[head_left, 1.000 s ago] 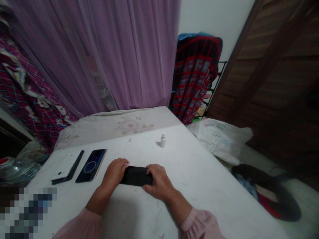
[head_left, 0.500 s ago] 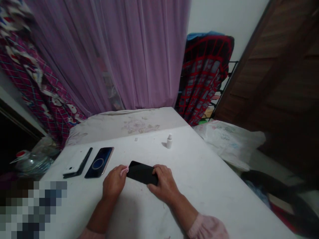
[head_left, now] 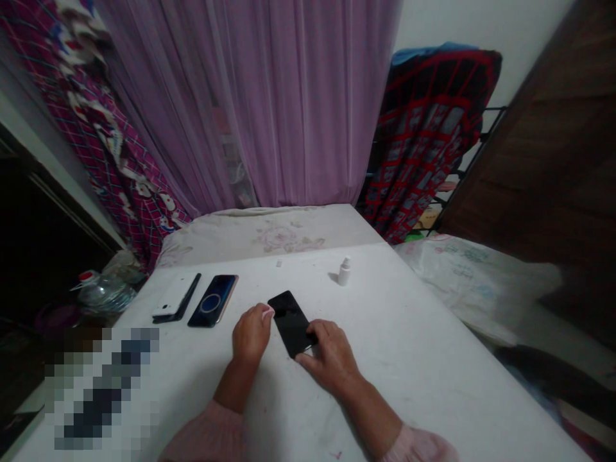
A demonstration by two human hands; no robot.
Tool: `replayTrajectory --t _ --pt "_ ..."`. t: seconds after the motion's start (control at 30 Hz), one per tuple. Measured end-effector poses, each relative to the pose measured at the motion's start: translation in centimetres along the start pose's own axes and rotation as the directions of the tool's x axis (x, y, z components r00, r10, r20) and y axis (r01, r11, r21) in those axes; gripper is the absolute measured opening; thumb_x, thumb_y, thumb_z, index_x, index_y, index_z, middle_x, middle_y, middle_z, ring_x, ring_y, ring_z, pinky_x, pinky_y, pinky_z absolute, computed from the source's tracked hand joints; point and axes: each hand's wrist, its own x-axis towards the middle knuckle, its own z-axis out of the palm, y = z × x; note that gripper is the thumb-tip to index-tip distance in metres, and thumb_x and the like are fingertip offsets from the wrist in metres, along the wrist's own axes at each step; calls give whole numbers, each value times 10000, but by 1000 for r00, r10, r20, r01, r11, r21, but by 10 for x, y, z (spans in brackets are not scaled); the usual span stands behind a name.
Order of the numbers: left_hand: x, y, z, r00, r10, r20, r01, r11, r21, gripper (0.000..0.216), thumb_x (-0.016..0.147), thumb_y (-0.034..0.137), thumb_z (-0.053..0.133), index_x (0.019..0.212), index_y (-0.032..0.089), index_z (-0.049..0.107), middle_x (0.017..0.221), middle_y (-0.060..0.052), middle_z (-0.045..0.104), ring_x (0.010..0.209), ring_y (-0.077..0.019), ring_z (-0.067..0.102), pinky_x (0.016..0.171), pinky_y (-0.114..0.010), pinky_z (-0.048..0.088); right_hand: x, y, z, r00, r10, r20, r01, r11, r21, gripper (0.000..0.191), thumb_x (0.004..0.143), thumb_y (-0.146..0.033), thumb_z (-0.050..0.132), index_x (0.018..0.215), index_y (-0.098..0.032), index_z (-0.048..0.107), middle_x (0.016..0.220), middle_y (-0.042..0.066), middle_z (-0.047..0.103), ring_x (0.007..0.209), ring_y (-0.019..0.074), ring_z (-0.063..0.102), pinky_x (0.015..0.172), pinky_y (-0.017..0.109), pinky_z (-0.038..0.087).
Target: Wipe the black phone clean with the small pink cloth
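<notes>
A black smartphone (head_left: 290, 323) lies on the white table top (head_left: 409, 366), angled with its far end toward the left. My right hand (head_left: 330, 358) grips its near right corner, with the fingers over the edge. My left hand (head_left: 251, 333) sits just left of the phone, pinching a small pink cloth (head_left: 267, 312) against the phone's left edge. Beyond my left hand lie a dark blue phone (head_left: 212, 300) with a ring on its screen and a white phone (head_left: 173, 296) on a dark case. A small white dropper bottle (head_left: 344, 271) stands further back.
A pale floral bolster (head_left: 274, 235) lines the table's far edge, under a purple curtain (head_left: 250, 96). A white sack (head_left: 476, 276) lies beyond the right edge. A plastic bottle (head_left: 106, 295) sits off the left edge, and a pixelated patch (head_left: 101, 385) covers the lower left.
The black smartphone has turned from lying nearly crosswise to a steep angle. My left hand has drawn back along its edge, and the whole view has shifted as my head moved.
</notes>
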Motion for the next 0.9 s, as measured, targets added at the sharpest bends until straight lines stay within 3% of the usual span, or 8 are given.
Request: replayTrajectory --t 0.1,0.2,0.57,0.77,0.9 --pt "6 5 2 1000 15 10 -15 1000 -10 183 959 287 487 995 232 658 1011 -42 720 965 -208 642 787 -284 416 -1 1 -1 996 -61 59 61 998 9 323 723 -271 735 983 -228 550 1032 57 638 960 257 552 815 393 401" --pt "2 8 4 999 45 28 -45 999 -18 180 957 271 488 994 229 660 1005 -32 717 965 -198 643 804 -275 416 -1 0 4 999 -43 30 43 999 -8 323 715 -258 744 978 -222 559 1087 85 633 985 273 555 831 412 411" --pt "-57 -2 8 991 128 35 -119 974 -193 166 899 213 503 928 244 663 1002 -10 726 971 -190 650 859 -285 449 -5 7 9 997 -76 -29 74 996 -59 258 756 -185 625 1012 -204 600 1215 105 625 1070 268 572 883 403 429" --pt "-45 -10 -4 985 78 154 -26 949 -315 148 857 240 544 913 247 680 961 15 738 897 -169 665 776 -251 443 -5 -14 22 989 9 -145 -35 983 -179 549 692 -434 744 1128 -164 547 1205 152 601 1059 317 545 854 432 410" --pt "-34 -22 -12 984 32 176 23 953 -302 174 852 290 525 895 236 685 920 11 735 872 -180 658 743 -254 429 1 -27 30 984 61 -168 -103 962 -253 567 689 -457 749 1117 -149 541 1151 161 609 1024 328 538 824 441 401"
